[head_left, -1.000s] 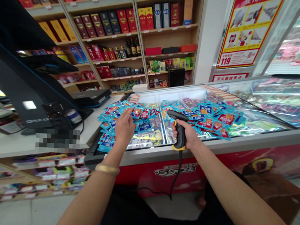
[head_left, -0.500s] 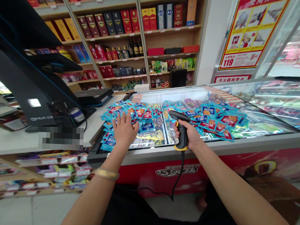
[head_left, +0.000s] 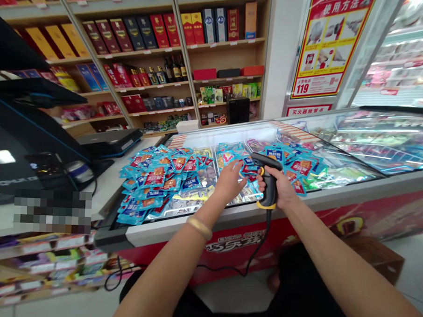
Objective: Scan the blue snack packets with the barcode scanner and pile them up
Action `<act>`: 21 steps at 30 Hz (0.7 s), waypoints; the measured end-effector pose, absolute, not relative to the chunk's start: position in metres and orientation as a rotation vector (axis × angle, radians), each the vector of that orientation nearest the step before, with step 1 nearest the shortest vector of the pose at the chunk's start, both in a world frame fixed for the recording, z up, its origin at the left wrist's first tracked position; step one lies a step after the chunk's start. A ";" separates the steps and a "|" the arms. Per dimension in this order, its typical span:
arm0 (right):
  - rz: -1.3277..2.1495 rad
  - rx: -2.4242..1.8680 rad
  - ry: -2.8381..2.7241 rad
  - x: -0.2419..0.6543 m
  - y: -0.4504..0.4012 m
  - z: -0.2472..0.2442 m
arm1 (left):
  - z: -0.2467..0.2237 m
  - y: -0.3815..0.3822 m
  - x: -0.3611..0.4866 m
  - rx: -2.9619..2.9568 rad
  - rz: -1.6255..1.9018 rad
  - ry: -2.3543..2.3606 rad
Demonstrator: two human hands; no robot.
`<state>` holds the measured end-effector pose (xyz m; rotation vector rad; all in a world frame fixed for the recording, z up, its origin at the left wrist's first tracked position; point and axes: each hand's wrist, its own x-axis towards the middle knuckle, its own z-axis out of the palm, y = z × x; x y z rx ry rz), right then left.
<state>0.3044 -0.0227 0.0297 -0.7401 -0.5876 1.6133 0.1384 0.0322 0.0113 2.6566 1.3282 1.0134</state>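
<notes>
My right hand is wrapped around the grip of a black and yellow barcode scanner, whose cable hangs down in front of the freezer. My left hand, with a gold bangle on the wrist, reaches just left of the scanner with its fingers apart. Its fingertips are close to blue snack packets; I cannot tell whether they touch. A large heap of blue snack packets lies on the left end of the glass-topped freezer. More blue packets lie to the right, partly behind the scanner.
On the left counter stand a dark checkout terminal and a flat black device. Shelves of boxed bottles line the back wall. A brown box sits low at the right. The scanner's cable loops low before me.
My left hand has left the left heap and moved right, towards the scanner. The scanner stays in my right hand. The view has turned to the right.
</notes>
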 end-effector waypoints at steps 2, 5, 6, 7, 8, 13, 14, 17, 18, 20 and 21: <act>1.603 -0.741 -0.578 0.310 -0.025 0.030 | 0.010 0.036 0.153 2.633 0.926 1.349; 1.610 -0.722 -0.544 0.309 -0.027 0.031 | 0.007 0.039 0.163 2.580 0.863 1.401; 1.616 -0.718 -0.539 0.308 -0.027 0.031 | 0.007 0.039 0.165 2.558 0.844 1.426; 1.623 -0.716 -0.539 0.307 -0.027 0.030 | 0.006 0.039 0.165 2.539 0.820 1.452; 1.629 -0.716 -0.545 0.307 -0.027 0.030 | 0.006 0.039 0.165 2.528 0.797 1.476; 1.609 -0.696 -0.581 0.308 -0.026 0.027 | 0.007 0.035 0.160 2.572 0.831 1.492; 1.601 -0.691 -0.584 0.308 -0.026 0.026 | 0.007 0.035 0.158 2.587 0.890 1.470; 1.599 -0.687 -0.582 0.309 -0.027 0.028 | 0.009 0.033 0.154 2.600 1.173 1.308; 1.601 -0.687 -0.579 0.308 -0.028 0.028 | 0.009 0.032 0.153 2.576 1.276 1.237; 1.601 -0.686 -0.573 0.308 -0.029 0.030 | 0.008 0.032 0.151 2.457 1.444 1.163; 1.599 -0.687 -0.571 0.307 -0.029 0.031 | 0.008 0.032 0.150 2.369 1.498 1.178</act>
